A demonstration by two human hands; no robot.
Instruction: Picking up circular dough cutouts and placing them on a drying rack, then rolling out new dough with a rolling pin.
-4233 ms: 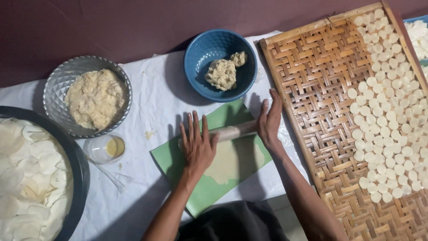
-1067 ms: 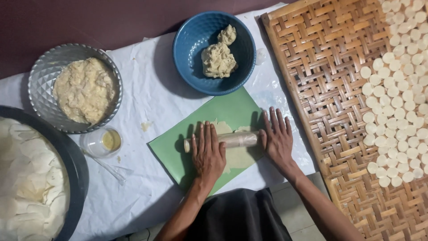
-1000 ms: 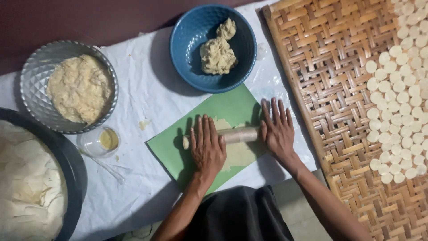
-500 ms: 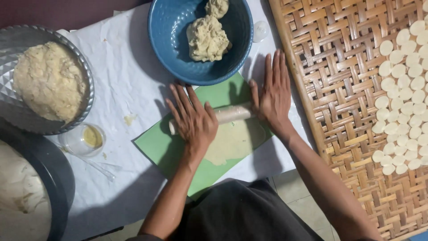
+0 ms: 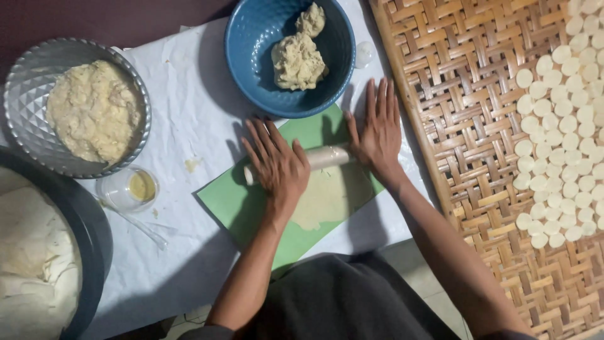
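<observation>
a: where are the person's hands?

b: both lie flat, fingers spread, on a pale rolling pin [image 5: 324, 157]. the left hand [image 5: 277, 165] presses its left part, the right hand [image 5: 377, 135] its right end. neither grip is curled round the pin; the palms just bear on it from above.

a: and under the pin?

b: a thin sheet of rolled dough [image 5: 327, 198], just below the hands toward the person's body, on a green mat [image 5: 233, 204] that lies on the white paper over the counter [image 5: 189, 82].

a: what sits beyond the fingertips?

b: a blue bowl [image 5: 251, 56] with lumps of dough [image 5: 297, 60], just past both hands. left of the left hand stand a small clear cup [image 5: 129, 189] with something yellow in it and a patterned metal bowl [image 5: 19, 94] of crumbly dough.

a: and to the right?

b: a woven bamboo tray [image 5: 459, 94], just beside the right hand, carrying many small white dough discs [image 5: 553, 126].
</observation>
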